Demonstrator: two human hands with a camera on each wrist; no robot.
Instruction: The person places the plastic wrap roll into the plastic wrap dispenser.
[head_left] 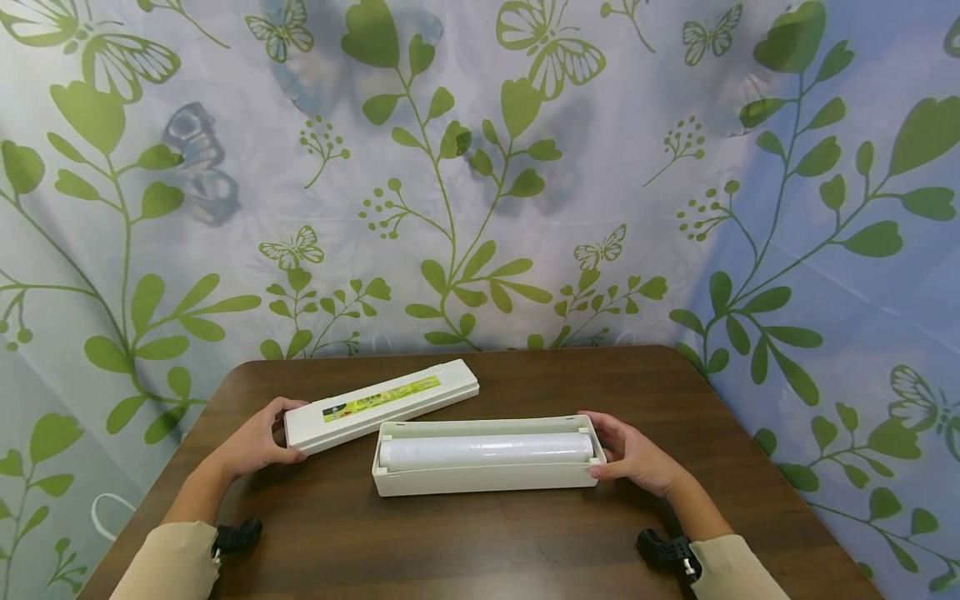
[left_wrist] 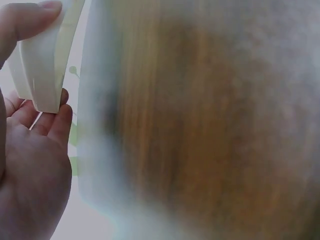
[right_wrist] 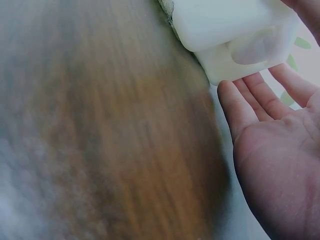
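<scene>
A white lid [head_left: 390, 406] with a yellow-green label lies slanted on the left of the table. Round its left end my left hand [head_left: 255, 437] grips it, thumb on the near side; in the left wrist view the fingers curl at the end of the lid [left_wrist: 45, 70]. Right of the lid stands an open white dispenser box [head_left: 487, 482], and inside it lies a roll of cling film [head_left: 487, 450] lengthwise. My right hand [head_left: 633, 454] holds the box by its right end, between thumb and fingers. The right wrist view shows the fingers [right_wrist: 235, 102] close under that end.
Brown wooden table [head_left: 450, 550] lies under both parts. A curtain [head_left: 480, 208] with green leaves and butterflies hangs behind its far edge and along the right side. Black wrist mounts [head_left: 238, 536] sit below both hands.
</scene>
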